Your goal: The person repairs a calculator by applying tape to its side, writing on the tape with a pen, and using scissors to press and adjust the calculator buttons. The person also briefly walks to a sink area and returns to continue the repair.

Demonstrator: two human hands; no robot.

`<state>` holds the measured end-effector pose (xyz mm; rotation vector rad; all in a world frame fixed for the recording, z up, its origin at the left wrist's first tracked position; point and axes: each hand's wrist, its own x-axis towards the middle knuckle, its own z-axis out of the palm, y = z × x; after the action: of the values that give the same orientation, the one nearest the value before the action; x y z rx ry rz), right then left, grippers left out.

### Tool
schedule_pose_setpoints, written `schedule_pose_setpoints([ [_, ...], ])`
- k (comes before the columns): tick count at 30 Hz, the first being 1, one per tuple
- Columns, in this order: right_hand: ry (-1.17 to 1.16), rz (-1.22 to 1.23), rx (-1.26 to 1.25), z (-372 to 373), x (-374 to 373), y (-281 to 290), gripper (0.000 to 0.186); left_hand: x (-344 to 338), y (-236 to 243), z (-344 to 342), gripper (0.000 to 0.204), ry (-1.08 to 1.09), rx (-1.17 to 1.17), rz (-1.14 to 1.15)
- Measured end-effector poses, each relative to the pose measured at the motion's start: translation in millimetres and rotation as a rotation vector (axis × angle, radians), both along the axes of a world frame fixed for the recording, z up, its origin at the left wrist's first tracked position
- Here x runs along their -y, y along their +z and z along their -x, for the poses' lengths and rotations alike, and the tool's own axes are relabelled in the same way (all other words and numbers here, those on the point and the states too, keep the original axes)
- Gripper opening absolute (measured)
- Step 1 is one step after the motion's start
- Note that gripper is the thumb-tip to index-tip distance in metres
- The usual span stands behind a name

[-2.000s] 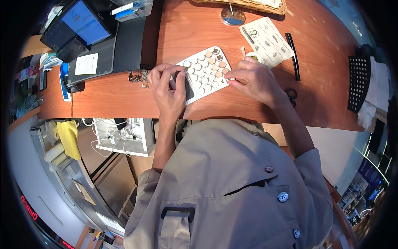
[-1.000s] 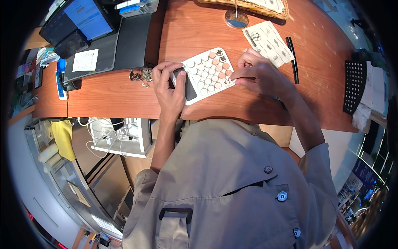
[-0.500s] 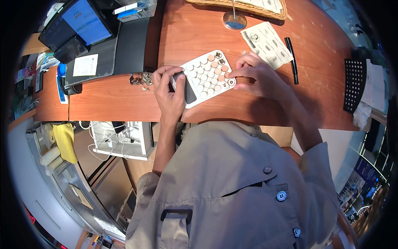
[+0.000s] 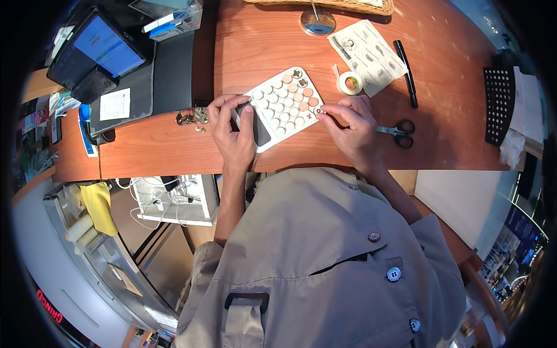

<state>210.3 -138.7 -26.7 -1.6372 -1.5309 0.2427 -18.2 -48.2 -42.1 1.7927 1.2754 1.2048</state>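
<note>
A white calculator (image 4: 284, 108) with round white and peach keys lies tilted on the wooden desk, its dark display (image 4: 259, 125) at the left end. My left hand (image 4: 233, 129) is closed on that end, thumb over the display and fingers along the far edge. At the opposite corner my right hand (image 4: 355, 129) has its thumb and index finger drawn together against the calculator's edge, beside a round corner key. Its other fingers are curled. A roll of tape (image 4: 350, 83) lies just beyond this hand, and scissors (image 4: 399, 134) with black handles lie to its right, blades partly hidden.
A printed paper sheet (image 4: 369, 57) and a black marker (image 4: 407, 75) lie farther back. Behind them are a round metal stand base (image 4: 318, 23) and a wicker basket (image 4: 348, 6). A screen (image 4: 111, 42) stands left; a black perforated holder (image 4: 499, 107) stands right.
My right hand has shifted and turned closer to my body, uncovering the tape roll and scissors. My left hand keeps its hold on the calculator. The whole view has shifted slightly.
</note>
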Motion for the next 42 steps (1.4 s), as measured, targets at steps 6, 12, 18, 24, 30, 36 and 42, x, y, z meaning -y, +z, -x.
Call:
schedule_pose_setpoints([
  [6, -0.097, 0.048, -0.005, 8.9, 5.7, 3.2, 0.021, -0.1, -0.7, -0.3, 0.013, 0.001, -0.005, -0.007],
  [12, -0.134, 0.011, -0.003, 14.1, 6.5, -1.6, 0.019, 0.8, -0.2, -0.1, 0.012, 0.002, -0.025, 0.007],
  [18, -0.104, -0.022, 0.015, 11.1, 6.8, -8.5, 0.019, -0.9, 0.9, -0.7, 0.01, -0.012, -0.037, 0.014],
  [24, -0.108, 0.016, -0.068, 6.4, 5.1, -7.6, 0.023, 0.3, 2.6, -0.9, 0.01, -0.007, -0.021, 0.028],
  [30, -0.019, 0.051, -0.026, -0.2, -0.1, -4.9, 0.024, 0.1, 2.1, -0.7, 0.011, -0.008, -0.033, 0.017],
  [36, 0.077, 0.067, 0.006, -9.7, -7.6, 3.5, 0.023, -0.9, 0.7, -0.6, 0.012, -0.014, -0.034, 0.014],
  [42, 0.117, 0.053, -0.078, -11.3, -11.0, 3.1, 0.022, -0.1, 1.6, -0.4, 0.012, -0.015, -0.017, 0.037],
])
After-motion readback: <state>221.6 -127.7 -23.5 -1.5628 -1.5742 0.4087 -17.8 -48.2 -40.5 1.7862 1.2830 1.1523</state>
